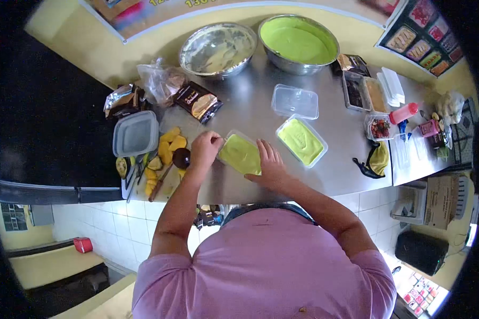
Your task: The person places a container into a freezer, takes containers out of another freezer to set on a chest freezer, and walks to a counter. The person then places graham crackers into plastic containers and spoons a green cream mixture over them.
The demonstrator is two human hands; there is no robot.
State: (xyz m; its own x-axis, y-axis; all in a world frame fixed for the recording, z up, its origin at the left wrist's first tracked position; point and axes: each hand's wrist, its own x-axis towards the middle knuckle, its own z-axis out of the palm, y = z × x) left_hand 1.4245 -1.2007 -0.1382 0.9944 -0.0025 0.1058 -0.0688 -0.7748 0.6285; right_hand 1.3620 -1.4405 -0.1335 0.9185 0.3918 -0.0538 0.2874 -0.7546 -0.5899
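Note:
A clear rectangular plastic container [240,154] filled with pale green cream sits in front of me on the steel table. My right hand [271,167] grips its right end, with the fingers at the far side and the thumb at the near side. Close to the container's left edge, my left hand [205,149] is closed with its fingertips pinched together. Whatever is between those fingertips is too small to make out. A second green-filled container [302,141] stands to the right. Behind it lies an empty clear container or lid [295,101].
A steel bowl of green cream [298,40] and a cream-smeared bowl [218,50] stand at the back. On the left are cut mango pieces [167,143], a dark round ladle [181,158] and a translucent tub [136,134]. A strawberry container [380,127] is at right.

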